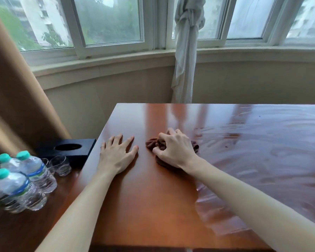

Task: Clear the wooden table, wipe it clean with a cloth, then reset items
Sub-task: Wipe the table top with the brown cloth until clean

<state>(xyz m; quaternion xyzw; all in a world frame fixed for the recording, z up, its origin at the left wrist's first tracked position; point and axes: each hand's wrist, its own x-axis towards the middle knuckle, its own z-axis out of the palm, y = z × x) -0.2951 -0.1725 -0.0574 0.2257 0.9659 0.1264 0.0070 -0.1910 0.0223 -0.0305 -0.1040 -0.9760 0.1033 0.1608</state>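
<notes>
Two bare forearms are reaching forward over the glossy wooden surface (pixel 144 206), from the near edge toward its far left corner. To the right of the right forearm, a wide wet sheen is covering the wood and reflecting the windows. Off to the left, on a lower wooden top, three water bottles (pixel 24 180) with teal caps are standing close together, and just beyond them two small clear glasses (pixel 59 165) are sitting side by side. Behind the glasses, a black box (pixel 69 149) with a round hole in its top is lying just beside the corner of the surface.

Farther along, the left hand (pixel 117 154) is lying flat on the wood, palm down, fingers straight and spread, holding nothing. Near it to the right, without touching it, the right hand (pixel 173 149) is curling its fingers and thumb around a bunched dark brown cloth (pixel 154 142), pressing it down onto the wood at the edge of the wet area.

Beyond the surface, a knotted white curtain (pixel 186 51) is hanging in front of the windows (pixel 107 20), and a tan drape (pixel 13 91) is falling along the left side.
</notes>
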